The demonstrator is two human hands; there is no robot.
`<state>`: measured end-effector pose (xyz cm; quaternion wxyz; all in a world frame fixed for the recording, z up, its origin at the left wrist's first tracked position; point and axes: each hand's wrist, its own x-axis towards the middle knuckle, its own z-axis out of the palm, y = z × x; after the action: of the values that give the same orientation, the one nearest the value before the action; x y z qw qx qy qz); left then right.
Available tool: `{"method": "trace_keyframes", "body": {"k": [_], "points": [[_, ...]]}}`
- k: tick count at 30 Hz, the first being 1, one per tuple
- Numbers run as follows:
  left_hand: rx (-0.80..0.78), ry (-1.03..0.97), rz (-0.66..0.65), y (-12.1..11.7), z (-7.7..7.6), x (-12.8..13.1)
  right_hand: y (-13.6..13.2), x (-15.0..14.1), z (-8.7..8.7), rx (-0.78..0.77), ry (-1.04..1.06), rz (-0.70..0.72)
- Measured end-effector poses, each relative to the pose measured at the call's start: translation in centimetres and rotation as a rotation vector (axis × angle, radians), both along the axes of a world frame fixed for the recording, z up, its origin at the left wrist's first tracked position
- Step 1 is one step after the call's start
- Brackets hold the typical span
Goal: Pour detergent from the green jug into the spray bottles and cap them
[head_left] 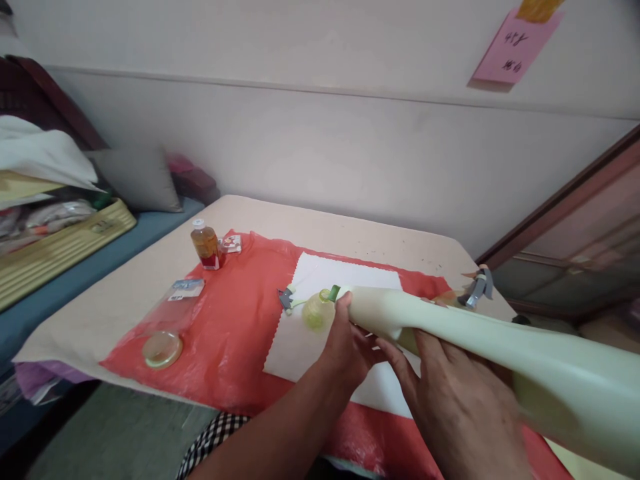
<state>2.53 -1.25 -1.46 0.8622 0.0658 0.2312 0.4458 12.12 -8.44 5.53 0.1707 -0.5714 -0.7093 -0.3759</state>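
Observation:
A long, pale green, smooth object (480,327), which looks like plastic, reaches from the right edge to the middle of the view; its exact kind is unclear. My left hand (347,347) is closed around its narrow end, thumb on the side near a dark green piece (334,293). Farther back, my right hand (460,397) grips the same object from below, its fingertips hidden behind it. Beyond the narrow end, a rounded, see-through piece (316,313) with a greenish tint lies on a white sheet (300,353). A small grey-and-pale-green part (286,298) is beside it.
Red plastic sheeting (225,333) covers part of the table (280,210). On the left are an amber bottle (206,245), a clear packet (187,290) and a round, see-through dish or lid (163,349). A grey tool (480,287) lies at the right. A wall (320,147) stands behind.

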Motion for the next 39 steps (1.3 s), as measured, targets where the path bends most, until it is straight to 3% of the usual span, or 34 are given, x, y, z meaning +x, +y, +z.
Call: {"method": "trace_keyframes", "body": {"k": [15,39], "points": [[0.061,-0.053,-0.017,0.03,-0.54,0.23,-0.05,-0.51,0.57,0.003,-0.020,0.004],[0.062,-0.067,-0.024,-0.25,0.23,0.10,-0.39,-0.56,0.76,0.020,-0.024,0.009]]}}
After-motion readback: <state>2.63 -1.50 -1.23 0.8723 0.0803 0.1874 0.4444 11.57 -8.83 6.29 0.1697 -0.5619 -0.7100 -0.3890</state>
